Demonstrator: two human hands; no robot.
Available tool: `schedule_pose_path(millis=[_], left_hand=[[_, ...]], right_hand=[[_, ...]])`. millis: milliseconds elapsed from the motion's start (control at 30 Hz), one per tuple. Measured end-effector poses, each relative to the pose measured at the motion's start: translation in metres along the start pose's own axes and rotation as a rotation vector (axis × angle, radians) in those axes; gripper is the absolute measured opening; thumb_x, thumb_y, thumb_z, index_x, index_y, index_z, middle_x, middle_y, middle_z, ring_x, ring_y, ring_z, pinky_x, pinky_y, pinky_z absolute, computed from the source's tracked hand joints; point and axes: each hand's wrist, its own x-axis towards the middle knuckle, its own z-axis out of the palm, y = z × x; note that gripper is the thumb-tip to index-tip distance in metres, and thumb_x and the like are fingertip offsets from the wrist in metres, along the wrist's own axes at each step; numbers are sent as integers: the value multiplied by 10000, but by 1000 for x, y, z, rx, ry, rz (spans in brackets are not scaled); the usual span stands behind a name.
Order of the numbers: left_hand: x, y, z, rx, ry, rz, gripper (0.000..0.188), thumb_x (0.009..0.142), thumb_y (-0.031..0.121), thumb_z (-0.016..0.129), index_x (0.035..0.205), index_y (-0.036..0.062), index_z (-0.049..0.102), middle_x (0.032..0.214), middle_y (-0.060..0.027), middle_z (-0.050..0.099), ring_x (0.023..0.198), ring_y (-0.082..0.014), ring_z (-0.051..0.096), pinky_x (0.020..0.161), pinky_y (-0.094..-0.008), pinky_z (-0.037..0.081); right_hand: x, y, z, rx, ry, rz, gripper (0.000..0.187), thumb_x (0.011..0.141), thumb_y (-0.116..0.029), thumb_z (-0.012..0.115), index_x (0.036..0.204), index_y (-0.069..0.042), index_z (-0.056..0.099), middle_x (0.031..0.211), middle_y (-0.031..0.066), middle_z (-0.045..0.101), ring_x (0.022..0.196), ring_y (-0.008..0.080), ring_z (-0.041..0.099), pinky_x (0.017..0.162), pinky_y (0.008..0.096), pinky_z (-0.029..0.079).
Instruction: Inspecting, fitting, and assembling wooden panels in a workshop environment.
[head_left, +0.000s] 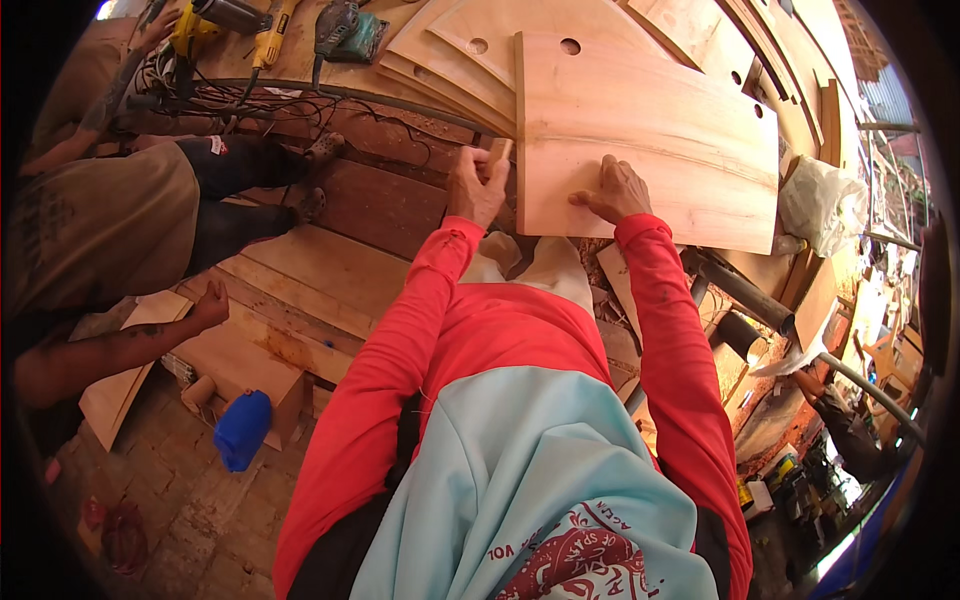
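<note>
A pale wooden panel (650,140) with round holes along its far side lies in front of me, its near edge close to my waist. My left hand (477,186) is beside the panel's left edge, fingers closed on a small tan block (501,152) that looks like wood. The block is near or at that edge; contact cannot be made out. On the near part of the panel rests my right hand (616,193), its thumb stretched out to the left and apart from the bent fingers. Nothing shows in that hand.
More wooden panels (450,65) are stacked under and behind it. Power tools (270,40) and a sander (337,28) lie at the far left, with cables (330,105) hanging below. A co-worker (110,220) stands at left. A clear plastic bag (822,205) and metal pipe (745,290) are at right.
</note>
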Motion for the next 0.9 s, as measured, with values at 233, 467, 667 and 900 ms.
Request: schedule_pose_path(millis=[233,467,667,900], left_hand=[[8,-2,-1,-31,27,-184,277,844,204,739,921,-8,579,769,-69,632,672,-141,599,638,-313,509],[5,22,3,-97,-146,-57,290,841,227,732,919,-3,575,781,-96,617,719,-171,593,681,-344,504],[-4,-26,-17,-558,-194,-732,239,937,215,656,1078,27,612,870,-18,598,690,-105,580,622,-304,537],[-55,47,-40,-664,-525,-649,246,1009,239,518,1193,78,543,1133,-39,600,1069,-171,595,922,-389,501]], right_hand=[[0,0,3,7,32,-21,725,637,-481,864,1097,-12,557,1128,271,614,1033,429,622,861,466,512],[1,4,0,2,22,-4,747,624,-490,865,1114,-18,558,1126,264,616,1045,416,621,866,464,513],[-21,33,26,346,419,-209,376,751,-203,802,978,-30,558,943,171,580,841,341,611,743,430,505],[-93,168,30,561,1156,369,150,835,-45,678,919,-3,562,878,90,496,733,189,532,663,316,465]])
